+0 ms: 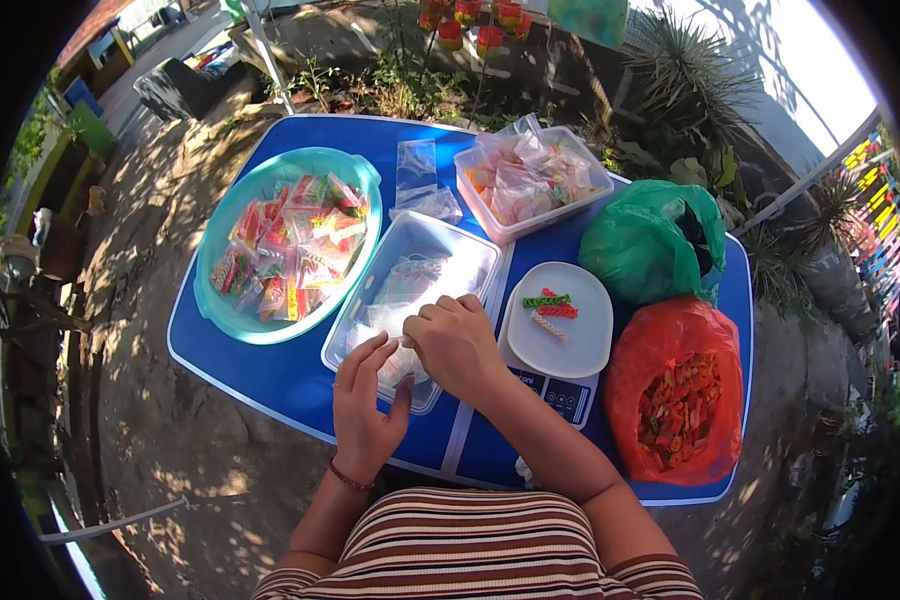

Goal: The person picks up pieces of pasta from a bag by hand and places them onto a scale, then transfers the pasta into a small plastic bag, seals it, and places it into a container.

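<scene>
My right hand (455, 345) is closed, its fingertips pinching a clear plastic bag (398, 317) over a white rectangular tub (478, 262). Beside it, my left hand (370, 405) has its thumb apart from its fingers, with the fingertips close to the bag's edge. Whether they touch the bag is hard to see. More flat clear bags (410, 280) lie inside the tub. To the right, several red, green and pale twisted pieces (552, 308) rest on the white plate (587, 345) of a kitchen scale (555, 397).
A turquoise basin (207, 265) of filled packets (295, 240) stands left. Behind are loose clear bags (417, 165) and a plastic tub (498, 222) of packets. On the right, a green bag (635, 240) sits behind a red bag (635, 400) of colourful pieces, near the blue table's (270, 395) edge.
</scene>
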